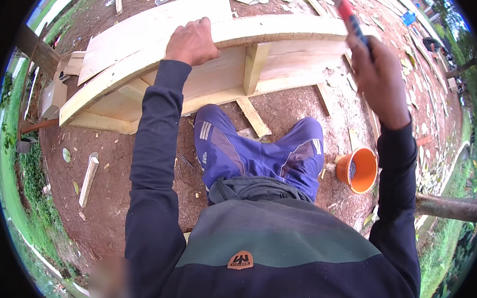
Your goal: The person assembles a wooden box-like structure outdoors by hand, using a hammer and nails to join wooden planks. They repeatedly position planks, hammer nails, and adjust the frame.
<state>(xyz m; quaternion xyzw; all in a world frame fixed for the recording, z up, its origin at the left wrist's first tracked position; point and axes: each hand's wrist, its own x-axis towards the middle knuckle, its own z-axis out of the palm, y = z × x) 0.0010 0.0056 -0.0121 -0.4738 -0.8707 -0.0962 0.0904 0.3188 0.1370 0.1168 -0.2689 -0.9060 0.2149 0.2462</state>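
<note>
A long box-like frame of pale timber point(283, 25), panelled with thin board, stands on edge across the ground in front of my knees. Over its upper rail my left hand point(192, 43) is closed, fingers bent across the top; whether a small piece sits under them is hidden. My right hand point(378, 81) is raised beyond the frame's right end, wrapped round the dark grip of a hammer point(343, 7) with a red shaft. The hammer's head lies outside the picture. A short cross brace point(255, 68) spans the frame between its rails.
An orange bucket point(342, 170) holding small grey pieces stands by my right knee. Behind the frame lies a pale plywood sheet point(124, 39). Wood offcuts point(89, 181) are scattered over the brown soil. A tree trunk point(448, 208) is at the right; a blurred person point(108, 285) is at lower left.
</note>
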